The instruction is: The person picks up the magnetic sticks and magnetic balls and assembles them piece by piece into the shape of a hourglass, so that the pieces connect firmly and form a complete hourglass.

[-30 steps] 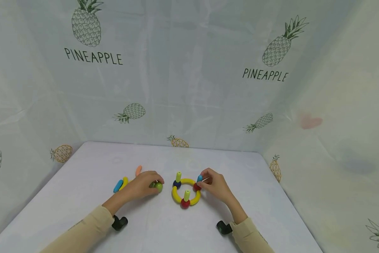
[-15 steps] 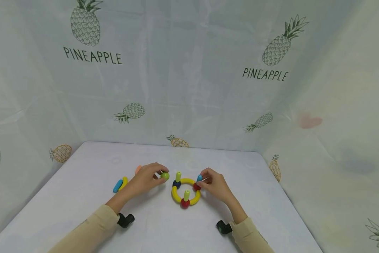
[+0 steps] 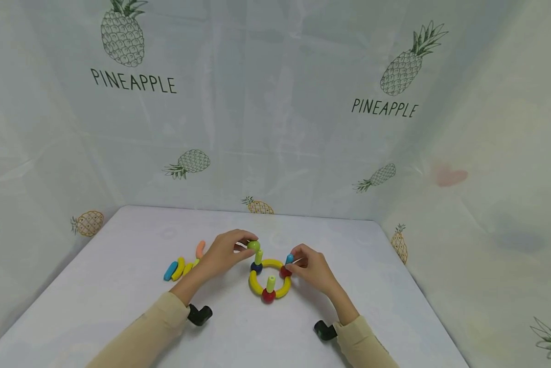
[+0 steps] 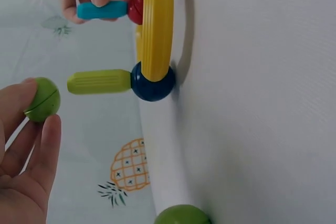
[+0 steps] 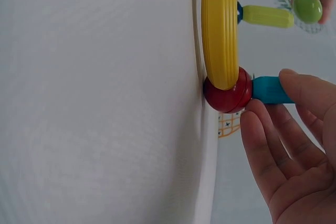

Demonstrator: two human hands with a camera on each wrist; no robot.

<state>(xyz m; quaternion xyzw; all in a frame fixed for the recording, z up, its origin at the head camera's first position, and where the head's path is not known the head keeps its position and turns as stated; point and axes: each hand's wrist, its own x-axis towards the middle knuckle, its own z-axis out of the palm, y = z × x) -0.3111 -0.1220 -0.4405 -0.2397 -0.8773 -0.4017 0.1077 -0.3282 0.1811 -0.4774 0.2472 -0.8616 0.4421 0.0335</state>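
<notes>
My left hand (image 3: 226, 254) pinches a green ball (image 4: 45, 99) between thumb and fingers. The ball is just above the upright light-green rod (image 4: 100, 81) that rises from the dark blue ball (image 4: 153, 83); a gap shows between them in the left wrist view. My right hand (image 3: 316, 268) pinches a blue rod (image 5: 270, 89) standing in a red ball (image 5: 229, 94). Curved yellow pieces (image 5: 219, 30) join these balls and a nearer red ball (image 3: 268, 296) into a ring on the table. Another light-green rod (image 3: 271, 284) stands in that nearer ball.
Left of the ring, partly behind the left forearm, lie a blue rod (image 3: 170, 271), curved yellow pieces (image 3: 178, 269) and an orange piece (image 3: 200, 249). Another green ball (image 4: 182, 216) sits on the table (image 3: 349, 266). Pineapple-printed sheets hang around the table.
My left hand has lifted the green ball off the table and carried it right and up to above the blue ball's rod. My right hand has stayed on the blue rod.
</notes>
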